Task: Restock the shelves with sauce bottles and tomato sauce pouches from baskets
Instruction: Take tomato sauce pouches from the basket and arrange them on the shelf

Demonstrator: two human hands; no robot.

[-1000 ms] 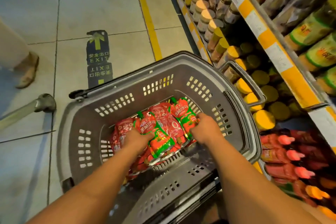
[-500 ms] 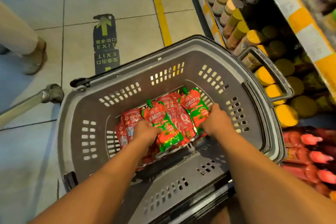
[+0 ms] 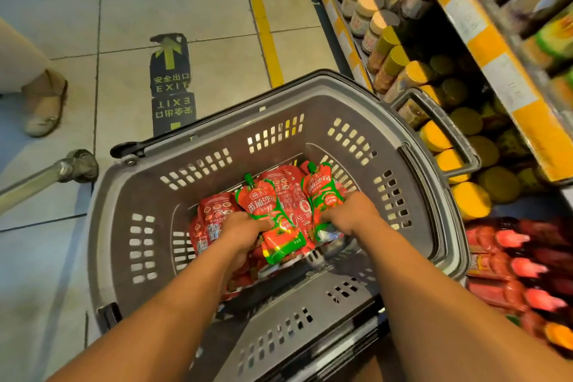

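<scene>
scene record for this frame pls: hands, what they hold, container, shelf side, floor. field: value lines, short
left hand: grips the bottom of a red-green tomato sauce pouch, spout up
right hand: grips a second pouch, spout up
container: grey plastic basket on the floor, more red pouches lying inside
shelf side: to the right; yellow-lidded jars on the low shelf, red bottles below them, blurred
floor: tiles, yellow line, exit sticker
other: another person's foot at left; metal pipe beside the basket
</scene>
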